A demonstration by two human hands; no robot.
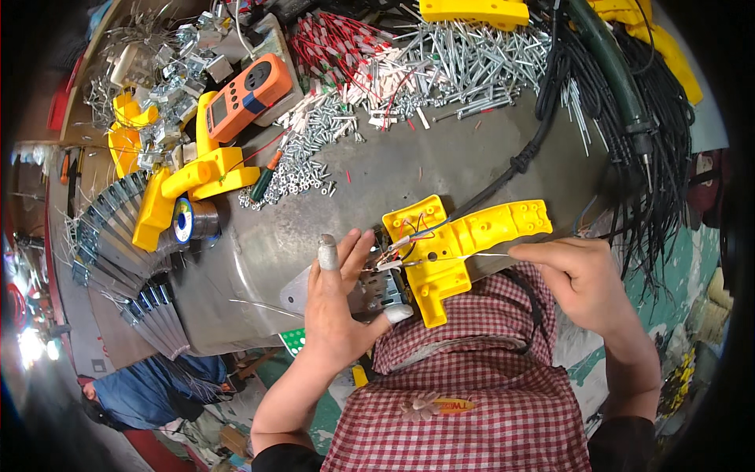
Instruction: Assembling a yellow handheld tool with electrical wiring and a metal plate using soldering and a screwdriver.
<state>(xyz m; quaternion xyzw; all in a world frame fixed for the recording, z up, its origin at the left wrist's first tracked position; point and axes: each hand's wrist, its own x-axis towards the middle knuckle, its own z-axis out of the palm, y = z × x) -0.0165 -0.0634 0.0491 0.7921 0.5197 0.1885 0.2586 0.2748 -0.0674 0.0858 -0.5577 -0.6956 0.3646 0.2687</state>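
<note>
A yellow plastic housing half [440, 256], with a handle branch to the right, lies at the table's near edge. Red, blue and white wires [417, 230] and a black cable [503, 177] run into it. At its left side sits a metal assembly [381, 293] with a flat grey plate [296, 293]. My left hand [334, 303] spans this assembly, thumb on the near side, fingers on the far side; grey wraps cover the index fingertip and thumb tip. Over the housing, my right hand [578, 275] pinches a thin silvery wire [489, 255] that points left toward the wire joints.
Screws [480, 63], small nuts and red leads [338, 43] are heaped at the back. An orange meter [250, 96], a screwdriver [267, 179], a solder spool [195, 220] and yellow housings [181, 185] stand left. Black cables [637, 181] hang at right beside a dark green tool [609, 63].
</note>
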